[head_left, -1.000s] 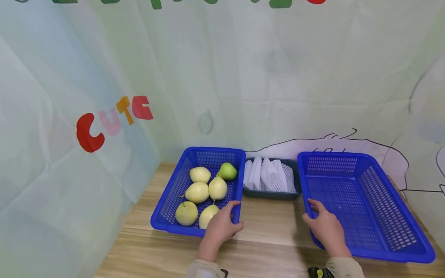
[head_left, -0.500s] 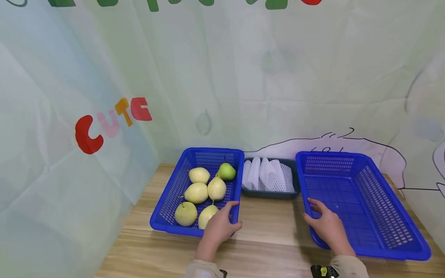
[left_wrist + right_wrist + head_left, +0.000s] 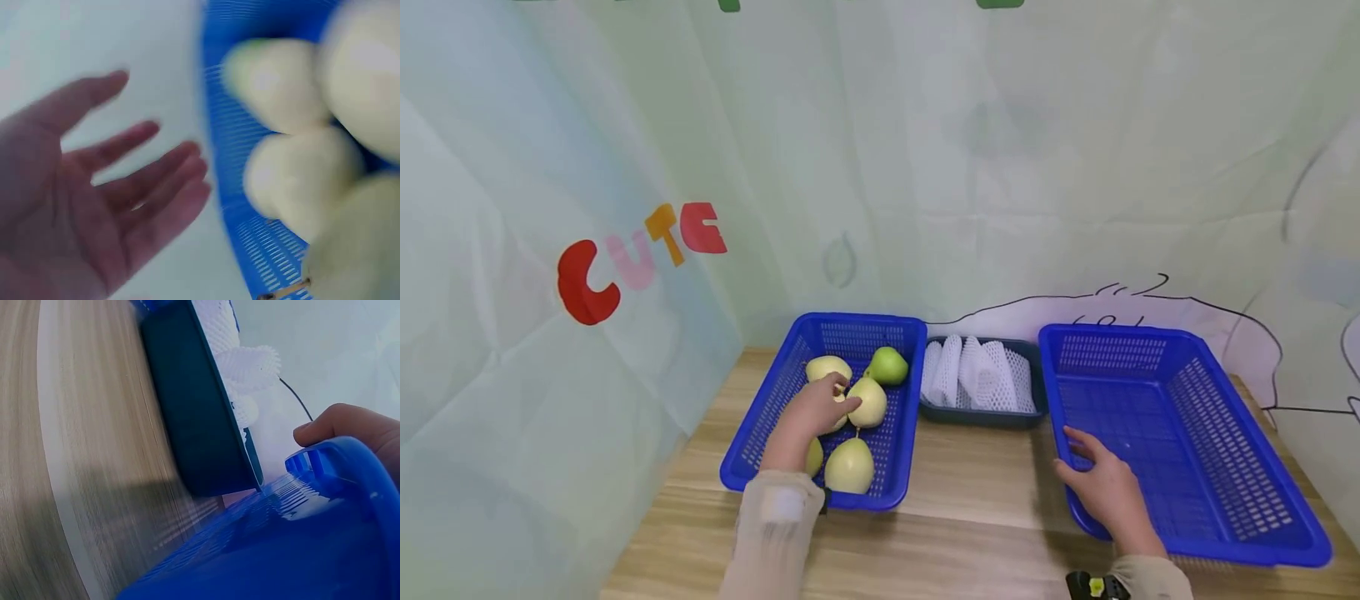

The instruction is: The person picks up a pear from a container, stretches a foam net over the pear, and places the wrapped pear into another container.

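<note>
Our left hand (image 3: 811, 414) hangs over the pears (image 3: 870, 404) in the left basket (image 3: 917, 417), fingers loosely spread, nothing held. Our right hand (image 3: 1107, 483) lies at the left side of the right basket (image 3: 1187, 467); whether it grips, we cannot tell. We judge this a reach for fruit; taking one would call for lowering the fingers and curling them round it, clear of its neighbours.

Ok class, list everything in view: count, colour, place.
Left basket: one, blue, table
Right basket: one, blue, table
Pears: five pale yellow, one green, left basket
Tray: one, dark teal, between baskets
Mesh sleeves: several, white, tray
Table: one, brown wood, beneath
Backdrop: one, pale, behind
CUTE letters: four, red, pink, orange, backdrop left
Top letters: several partial, green, backdrop
Cuffs: two, beige, at wrists
Left grip: one, over pears
Right grip: one, at right basket's rim
</note>
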`<state>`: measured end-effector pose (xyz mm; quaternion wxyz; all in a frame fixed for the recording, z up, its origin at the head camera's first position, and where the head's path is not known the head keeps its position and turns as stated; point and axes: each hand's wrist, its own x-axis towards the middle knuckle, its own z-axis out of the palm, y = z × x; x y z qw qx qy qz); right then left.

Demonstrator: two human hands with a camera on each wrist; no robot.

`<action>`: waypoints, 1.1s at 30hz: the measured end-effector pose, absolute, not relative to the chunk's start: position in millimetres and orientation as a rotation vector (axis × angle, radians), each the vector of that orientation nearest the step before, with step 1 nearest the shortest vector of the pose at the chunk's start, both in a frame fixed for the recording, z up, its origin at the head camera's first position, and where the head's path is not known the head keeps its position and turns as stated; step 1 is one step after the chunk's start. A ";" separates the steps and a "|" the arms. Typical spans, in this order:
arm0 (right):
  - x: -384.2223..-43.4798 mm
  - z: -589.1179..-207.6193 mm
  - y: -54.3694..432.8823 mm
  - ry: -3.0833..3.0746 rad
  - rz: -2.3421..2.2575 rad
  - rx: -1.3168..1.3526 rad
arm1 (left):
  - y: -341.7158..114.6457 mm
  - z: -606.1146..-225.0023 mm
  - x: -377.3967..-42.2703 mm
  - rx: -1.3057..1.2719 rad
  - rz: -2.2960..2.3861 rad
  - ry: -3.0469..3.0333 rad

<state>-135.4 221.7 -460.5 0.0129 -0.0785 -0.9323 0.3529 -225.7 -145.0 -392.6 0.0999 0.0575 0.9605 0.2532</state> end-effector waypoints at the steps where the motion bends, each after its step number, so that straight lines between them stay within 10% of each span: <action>1: -134.8 -460.1 221.4 -2.905 1.102 -0.242 | -144.2 -393.5 -230.9 0.194 0.627 2.776; 14: -134.3 -460.9 220.6 -2.904 1.100 -0.252 | -112.1 -402.9 -235.9 -0.237 0.331 2.541; 33: -134.1 -460.3 219.5 -2.886 1.100 -0.278 | -139.3 -406.8 -252.9 0.043 0.276 2.461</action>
